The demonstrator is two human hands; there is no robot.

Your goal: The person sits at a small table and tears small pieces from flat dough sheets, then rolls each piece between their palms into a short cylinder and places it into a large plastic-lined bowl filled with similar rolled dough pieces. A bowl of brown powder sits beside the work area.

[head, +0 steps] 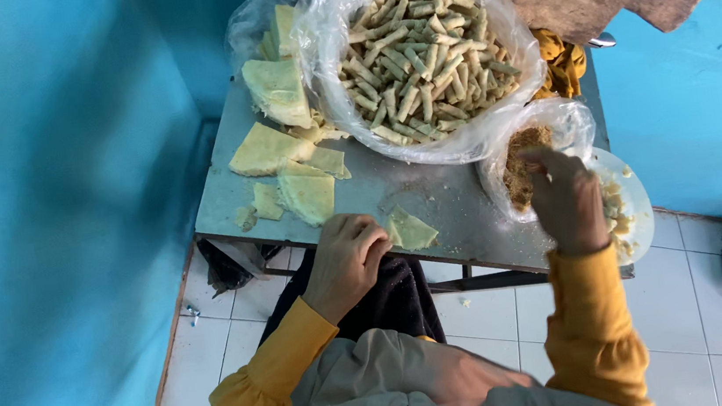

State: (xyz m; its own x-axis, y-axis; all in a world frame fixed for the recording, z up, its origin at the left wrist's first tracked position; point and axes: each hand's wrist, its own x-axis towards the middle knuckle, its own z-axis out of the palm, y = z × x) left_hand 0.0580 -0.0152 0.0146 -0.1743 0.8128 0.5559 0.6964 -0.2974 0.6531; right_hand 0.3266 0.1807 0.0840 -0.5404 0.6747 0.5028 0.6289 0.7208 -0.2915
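Left hand (347, 257), fingers curled loosely inward and holding nothing, rests at the near edge of the metal table (431, 201), fingertips touching a pale yellow triangular wrapper (412, 230) lying flat. Right hand (566, 201), wrist bent, reaches into a clear bag of brown crumbly filling (521, 170); its fingers appear pinched, though whether they hold any filling cannot be told.
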